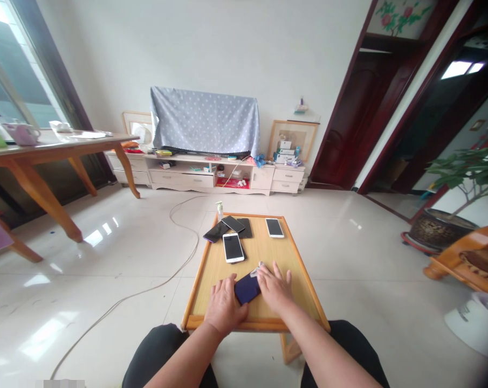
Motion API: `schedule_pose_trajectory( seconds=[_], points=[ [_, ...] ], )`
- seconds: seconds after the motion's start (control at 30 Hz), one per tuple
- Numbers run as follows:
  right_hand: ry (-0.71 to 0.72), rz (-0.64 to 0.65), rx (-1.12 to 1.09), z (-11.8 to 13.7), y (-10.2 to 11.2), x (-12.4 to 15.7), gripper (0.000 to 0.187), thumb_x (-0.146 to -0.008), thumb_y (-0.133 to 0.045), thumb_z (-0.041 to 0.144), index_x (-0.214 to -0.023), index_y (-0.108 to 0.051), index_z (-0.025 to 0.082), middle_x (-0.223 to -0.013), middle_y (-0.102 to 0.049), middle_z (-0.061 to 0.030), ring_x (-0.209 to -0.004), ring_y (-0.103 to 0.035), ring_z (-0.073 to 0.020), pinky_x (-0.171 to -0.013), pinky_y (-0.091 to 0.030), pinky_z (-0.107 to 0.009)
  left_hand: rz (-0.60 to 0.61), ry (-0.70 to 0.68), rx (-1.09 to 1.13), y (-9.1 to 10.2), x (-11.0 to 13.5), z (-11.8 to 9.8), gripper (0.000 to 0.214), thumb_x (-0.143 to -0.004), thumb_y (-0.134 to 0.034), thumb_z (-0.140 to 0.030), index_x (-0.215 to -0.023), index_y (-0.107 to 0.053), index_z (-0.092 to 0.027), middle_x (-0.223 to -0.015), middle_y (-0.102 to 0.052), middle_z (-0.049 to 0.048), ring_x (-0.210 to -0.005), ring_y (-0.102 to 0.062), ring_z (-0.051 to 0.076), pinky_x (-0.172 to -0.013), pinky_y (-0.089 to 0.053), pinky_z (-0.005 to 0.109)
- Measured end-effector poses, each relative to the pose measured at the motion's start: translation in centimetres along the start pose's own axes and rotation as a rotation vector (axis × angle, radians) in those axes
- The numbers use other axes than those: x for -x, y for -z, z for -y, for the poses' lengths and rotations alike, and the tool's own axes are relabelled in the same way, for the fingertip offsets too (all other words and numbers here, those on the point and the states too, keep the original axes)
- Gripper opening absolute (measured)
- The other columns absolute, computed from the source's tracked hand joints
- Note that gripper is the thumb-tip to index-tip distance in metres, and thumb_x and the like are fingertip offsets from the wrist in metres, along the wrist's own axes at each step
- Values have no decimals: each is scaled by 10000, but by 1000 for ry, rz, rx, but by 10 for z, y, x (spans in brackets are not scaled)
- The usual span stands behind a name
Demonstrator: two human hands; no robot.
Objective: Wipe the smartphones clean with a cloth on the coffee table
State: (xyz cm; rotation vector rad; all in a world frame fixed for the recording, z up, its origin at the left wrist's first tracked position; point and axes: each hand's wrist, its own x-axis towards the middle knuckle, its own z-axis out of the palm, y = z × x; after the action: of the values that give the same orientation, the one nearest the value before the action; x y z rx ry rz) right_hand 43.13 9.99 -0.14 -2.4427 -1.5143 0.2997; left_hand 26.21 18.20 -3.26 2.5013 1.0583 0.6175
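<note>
A dark blue phone [247, 289] lies flat near the front of the small wooden table [268, 253]. My left hand [224, 304] grips its left end, thumb along the near edge and fingers on the far side. At the other end, my right hand [275, 288] presses a crumpled whitish cloth or tissue [256, 269] against the phone, fingers partly spread over it. Just beyond, a white phone with a dark screen [233, 248] rests on another dark item. Several dark phones [216, 231] overlap at the far left, and one more white phone [274, 227] lies at the far right.
A pump bottle [220, 210] stands at the table's far left corner. A cable [146, 291] runs across the tiled floor on the left. Farther back is a low white cabinet [179, 179] with a cloth-covered object [205, 121]. A potted plant [441, 226] stands to the right.
</note>
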Motion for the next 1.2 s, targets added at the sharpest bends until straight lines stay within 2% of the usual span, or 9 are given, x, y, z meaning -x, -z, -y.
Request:
schedule_pose_trajectory(
  seconds=[0.07,0.17,0.4,0.6,0.8,0.87,0.97,1.03,1.2],
  points=[
    [-72,-7,7,-6,4,-14,563,-1060,-107,439,-1426,-525,353,-1591,-362,43,-1530,-96,-293,-1156,-10,-698,8,-7,1,-1,-1,1,758,-672,-656,-292,-1382,-410,-192,-1247,-620,117,-1166,-543,325,-1018,-374,456],
    [4,-8,1,7,-2,-17,551,-1060,-121,446,-1420,-526,349,-1591,-363,37,-1528,-121,-274,-1164,2,-680,9,-11,3,-3,-2,3,758,-689,-660,-309,-1391,-405,-184,-1258,-615,126,-1171,-536,327,-1017,-375,458],
    [219,68,-93,54,-21,20,506,-1064,-167,392,-1524,-375,359,-1583,-379,13,-1525,-145,-279,-1172,5,-665,3,2,-17,-4,-1,6,649,-855,-537,-295,-1459,-333,-175,-1297,-592,158,-1166,-549,305,-995,-364,442],
    [275,59,-68,27,-12,41,508,-1066,-151,387,-1462,-469,393,-1551,-430,40,-1524,-163,-255,-1189,3,-636,24,7,-5,-3,-2,5,780,-776,-603,-301,-1478,-292,-163,-1243,-616,139,-1139,-547,307,-980,-372,444],
    [-54,-36,22,-5,-1,21,535,-1059,-151,424,-1427,-531,340,-1567,-400,33,-1531,-103,-298,-1159,9,-697,24,10,-6,-2,-3,4,807,-692,-665,-324,-1430,-368,-189,-1265,-606,126,-1184,-533,327,-1016,-364,447],
    [-7,-33,0,1,-4,25,531,-1059,-156,423,-1428,-528,342,-1570,-395,31,-1529,-123,-288,-1169,11,-680,12,3,-3,-3,-3,4,799,-704,-663,-338,-1431,-367,-188,-1247,-612,124,-1166,-542,323,-1013,-370,444],
    [228,15,-57,14,-9,36,519,-1064,-152,406,-1435,-512,367,-1554,-423,39,-1521,-177,-243,-1198,6,-618,4,-12,16,-4,-2,5,770,-746,-637,-356,-1440,-352,-187,-1246,-614,124,-1147,-551,311,-998,-383,440],
    [282,32,-73,16,-9,36,522,-1067,-143,405,-1425,-521,377,-1533,-456,49,-1520,-181,-237,-1200,7,-613,3,-15,22,-4,-2,5,756,-757,-625,-349,-1441,-347,-188,-1253,-611,124,-1149,-550,310,-996,-386,441],
    [-2,-36,-46,2,0,16,545,-1065,-140,416,-1374,-584,349,-1540,-447,29,-1517,-168,-298,-1158,-10,-689,4,-30,19,-5,-3,6,828,-694,-658,-300,-1447,-338,-173,-1245,-609,124,-1154,-541,323,-1016,-383,457]
  ],
)
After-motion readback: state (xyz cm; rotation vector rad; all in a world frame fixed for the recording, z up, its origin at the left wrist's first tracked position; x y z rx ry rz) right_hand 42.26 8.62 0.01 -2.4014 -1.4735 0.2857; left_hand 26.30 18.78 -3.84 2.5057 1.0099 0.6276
